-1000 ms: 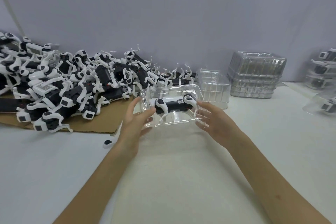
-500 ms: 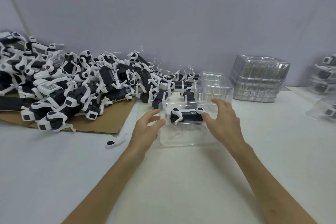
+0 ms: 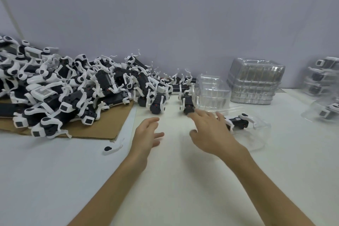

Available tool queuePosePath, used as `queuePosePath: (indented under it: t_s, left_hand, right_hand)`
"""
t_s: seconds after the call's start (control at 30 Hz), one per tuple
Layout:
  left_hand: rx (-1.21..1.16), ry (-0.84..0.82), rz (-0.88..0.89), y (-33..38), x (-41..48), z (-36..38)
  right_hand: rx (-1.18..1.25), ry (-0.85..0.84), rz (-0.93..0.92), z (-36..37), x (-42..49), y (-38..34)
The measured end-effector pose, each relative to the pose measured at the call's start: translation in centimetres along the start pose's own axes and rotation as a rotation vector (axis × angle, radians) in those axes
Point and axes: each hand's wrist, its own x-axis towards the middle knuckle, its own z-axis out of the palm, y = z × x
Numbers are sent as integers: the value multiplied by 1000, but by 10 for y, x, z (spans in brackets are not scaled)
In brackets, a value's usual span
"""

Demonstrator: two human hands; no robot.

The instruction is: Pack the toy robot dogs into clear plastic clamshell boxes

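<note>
place: probably packing workshop | signs: heaped toy robot dogs (image 3: 73,88), stacked clear clamshell boxes (image 3: 255,82)

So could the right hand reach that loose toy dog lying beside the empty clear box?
Probably yes: the right hand is open, empty, with a fingertip almost at the toy dog. The empty clear box stands beside the dog, not over it.

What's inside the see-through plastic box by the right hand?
One black-and-white toy robot dog lies inside the clear plastic clamshell box. The right hand hides one end of it.
</note>
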Motion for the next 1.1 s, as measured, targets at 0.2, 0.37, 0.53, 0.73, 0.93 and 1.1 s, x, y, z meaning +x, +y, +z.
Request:
queuePosePath:
  t_s: [0.2, 0.37, 0.53, 0.73, 0.93, 1.1]
  left_hand:
    - [-36, 52, 6, 2, -2, -3]
    - [-16, 42, 4, 2, 1, -3]
    - [33, 36, 20, -2, -3, 1]
    - [21, 46, 16, -1, -3, 0]
    - [50, 35, 31, -2, -4, 3]
    - [65, 29, 32, -1, -5, 2]
  right_hand:
    - [884, -133, 173, 10, -6, -14]
    - [1101, 65, 477, 17, 10, 63]
    - [1091, 382, 739, 19, 38, 157]
    - [1422, 706, 1109, 13, 40, 236]
    - [785, 610, 687, 19, 53, 175]
    - [379, 548, 39, -4, 89, 107]
